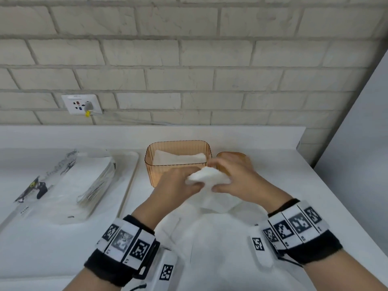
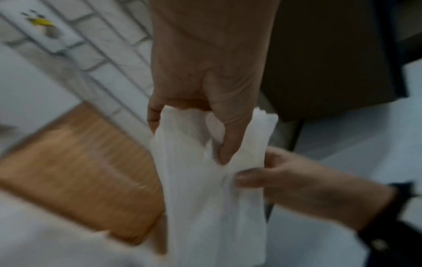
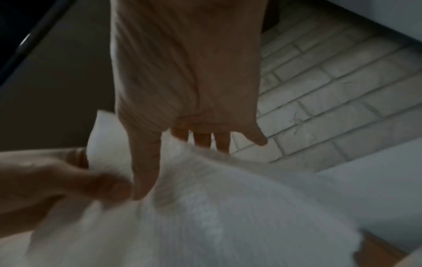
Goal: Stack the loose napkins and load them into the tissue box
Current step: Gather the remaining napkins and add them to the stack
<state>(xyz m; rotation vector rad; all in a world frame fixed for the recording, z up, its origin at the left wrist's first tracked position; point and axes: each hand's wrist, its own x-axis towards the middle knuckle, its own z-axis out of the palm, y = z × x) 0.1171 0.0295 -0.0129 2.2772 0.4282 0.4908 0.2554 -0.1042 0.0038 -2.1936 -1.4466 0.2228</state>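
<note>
— Hands first: what is each doing?
— Left hand (image 1: 176, 185) pinches the napkin (image 1: 207, 177), thumb over its left edge; right hand (image 1: 235, 177) clamps the other side, fingers curled on top.
— Where is it?
— Lifted just in front of the tissue box (image 1: 178, 158), above the counter (image 1: 294, 185).

Open-topped tissue box (image 1: 177, 153) stands clear; lid (image 1: 233, 157) crowds its right.
</note>
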